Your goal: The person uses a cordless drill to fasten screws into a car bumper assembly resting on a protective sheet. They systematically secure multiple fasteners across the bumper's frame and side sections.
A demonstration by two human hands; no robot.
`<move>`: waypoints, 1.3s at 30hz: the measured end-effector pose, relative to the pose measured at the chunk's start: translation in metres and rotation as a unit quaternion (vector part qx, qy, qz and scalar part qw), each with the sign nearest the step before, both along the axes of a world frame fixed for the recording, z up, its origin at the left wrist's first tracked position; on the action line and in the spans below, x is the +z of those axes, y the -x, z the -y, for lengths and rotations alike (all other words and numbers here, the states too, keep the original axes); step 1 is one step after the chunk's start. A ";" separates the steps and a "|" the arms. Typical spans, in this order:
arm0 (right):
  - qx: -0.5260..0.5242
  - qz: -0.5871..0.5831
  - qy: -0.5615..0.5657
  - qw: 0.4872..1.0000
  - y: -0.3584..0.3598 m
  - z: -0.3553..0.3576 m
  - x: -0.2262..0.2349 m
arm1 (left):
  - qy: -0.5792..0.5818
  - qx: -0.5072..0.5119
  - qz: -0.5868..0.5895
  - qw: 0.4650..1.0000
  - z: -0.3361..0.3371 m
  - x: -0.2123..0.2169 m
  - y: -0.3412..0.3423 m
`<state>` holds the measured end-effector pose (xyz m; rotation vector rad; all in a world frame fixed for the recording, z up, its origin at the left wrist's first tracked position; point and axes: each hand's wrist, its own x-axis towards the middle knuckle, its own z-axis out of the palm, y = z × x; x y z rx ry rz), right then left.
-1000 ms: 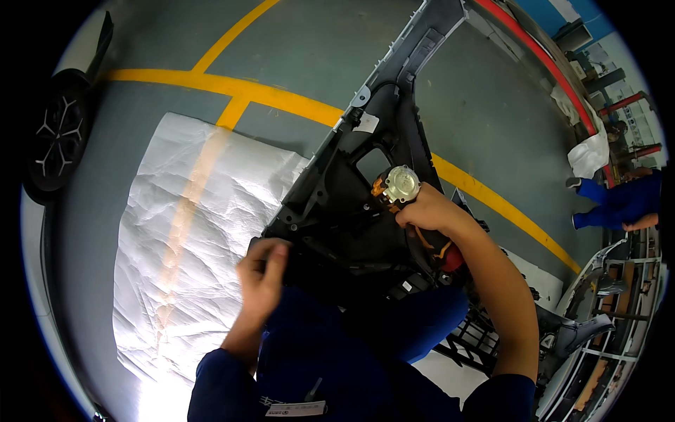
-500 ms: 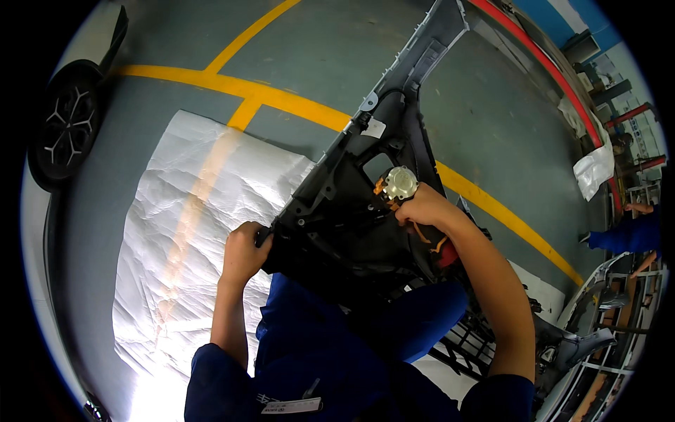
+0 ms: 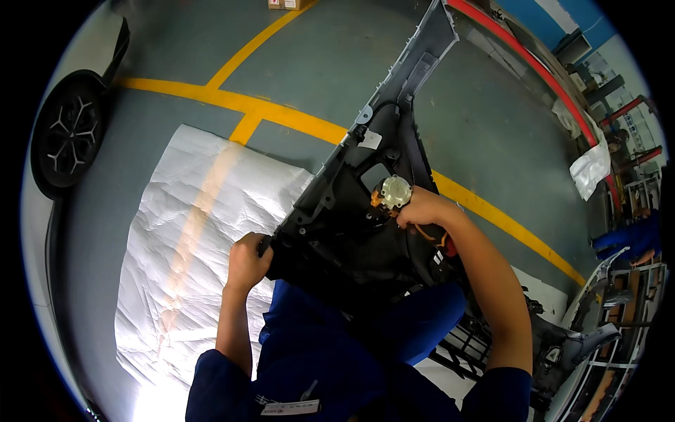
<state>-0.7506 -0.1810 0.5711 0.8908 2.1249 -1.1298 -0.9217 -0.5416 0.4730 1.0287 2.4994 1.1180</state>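
A large car bumper cover (image 3: 337, 246), dark on its inner side, leans at an angle across my lap, its long tapering end pointing away. My left hand (image 3: 247, 261) is closed around its near left edge, fingers curled over the rim. In my right hand (image 3: 425, 209) is a power tool (image 3: 396, 191) with a round silver end cap and orange parts, held over the bumper's inner face. An orange cord or hose runs below the hand. The tool's tip is hidden, so I cannot tell whether it touches the bumper.
White padded sheeting (image 3: 211, 211) covers the floor at left, with a parked car's wheel (image 3: 70, 133) beyond. A black grille (image 3: 467, 341) lies at lower right. Racks of parts (image 3: 619, 316) and a person in blue (image 3: 633, 235) are at right. A cardboard box (image 3: 286, 4) sits far back.
The view has shifted slightly, bringing the far box into sight. Both hands keep their holds, and the tool stays over nearly the same spot. The person at right has shifted.
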 end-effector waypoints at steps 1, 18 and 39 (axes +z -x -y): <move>-0.015 -0.016 0.008 1.000 -0.001 0.001 0.001 | -0.004 0.008 0.011 1.000 0.002 -0.001 0.001; -0.281 -0.397 0.235 0.841 -0.166 0.134 -0.011 | -0.231 0.100 0.675 0.694 -0.040 0.004 -0.128; -0.313 -0.448 0.199 0.813 -0.191 0.189 -0.040 | -0.304 0.126 0.760 0.560 -0.112 0.020 -0.129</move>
